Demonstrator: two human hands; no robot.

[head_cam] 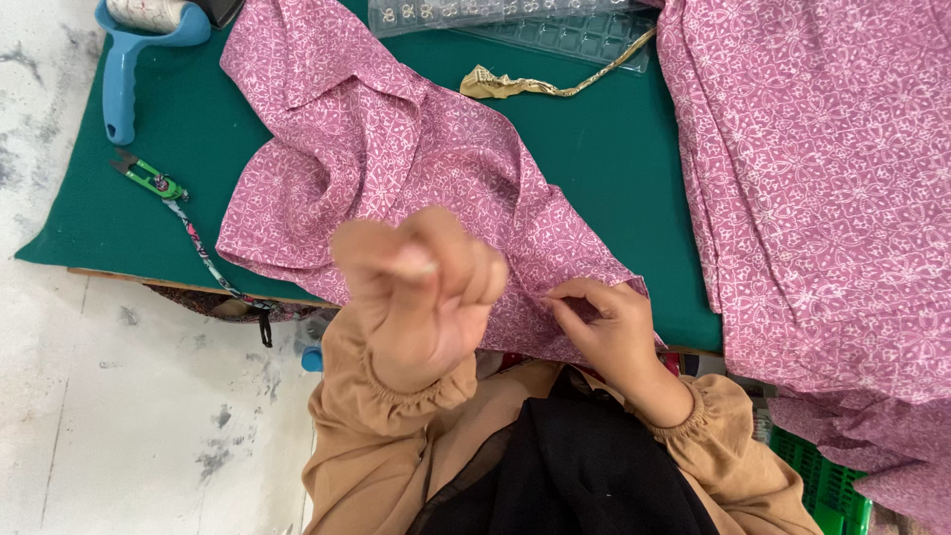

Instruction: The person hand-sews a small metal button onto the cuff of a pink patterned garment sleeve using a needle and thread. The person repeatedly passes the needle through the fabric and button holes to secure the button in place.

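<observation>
Left hand (421, 287): we see it raised toward us, clenched, pinching something too small to tell.
Right hand (604, 322): pinches the pink patterned garment (396, 159) at the green mat's (604, 149) near edge.
Garment: stretches away leftward from the right hand, which is nearer it.

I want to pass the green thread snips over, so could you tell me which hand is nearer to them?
Left. The left hand is raised right of the green thread snips; the right hand is farther right.

Garment (396, 149): pink-purple with white floral lattice print. Mat (594, 159): dark green. Lint roller (124, 69): blue handle. Thread snips (149, 178): green. Sleeves (376, 436): tan.
</observation>
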